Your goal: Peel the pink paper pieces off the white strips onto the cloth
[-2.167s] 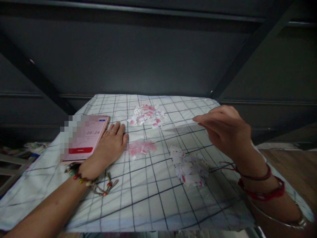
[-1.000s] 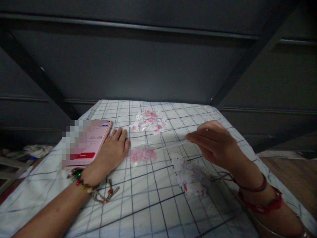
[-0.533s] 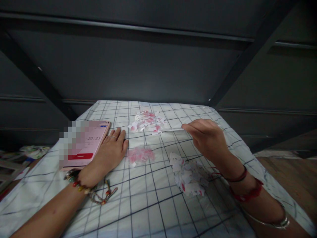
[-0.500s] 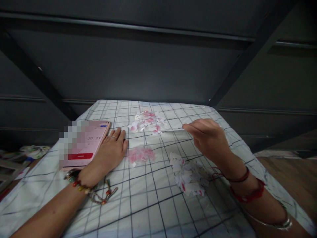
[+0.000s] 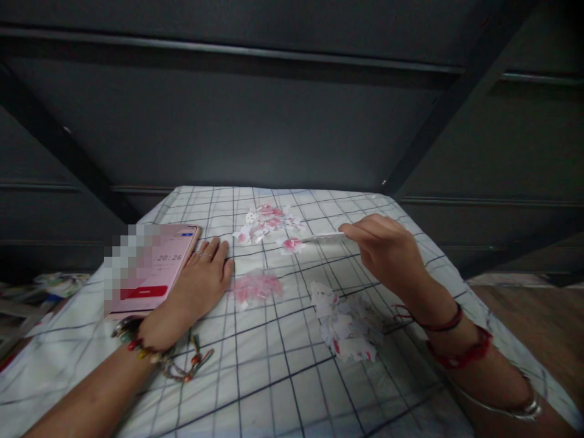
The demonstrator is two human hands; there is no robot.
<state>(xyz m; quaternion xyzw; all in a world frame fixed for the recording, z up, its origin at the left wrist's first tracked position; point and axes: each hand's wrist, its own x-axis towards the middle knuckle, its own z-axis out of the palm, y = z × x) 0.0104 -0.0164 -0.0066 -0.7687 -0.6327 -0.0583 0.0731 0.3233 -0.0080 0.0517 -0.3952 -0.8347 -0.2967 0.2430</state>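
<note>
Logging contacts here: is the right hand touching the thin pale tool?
Touching: in the head view, the right hand pinches the thin pale tool at one end.

A dark grey panelled wall (image 5: 255, 128) backs the white, dark-gridded, cloth-covered surface (image 5: 255, 362); brown wood-look floor (image 5: 533, 319) lies right, dimly lit.

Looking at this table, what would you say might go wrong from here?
The pink-and-white scrap by the tip of the thin tool in the right hand might slip away if lifted. The thin red bracelet, with loose ends dangling beside the near scrap pile, could perhaps catch and scatter pieces.
</note>
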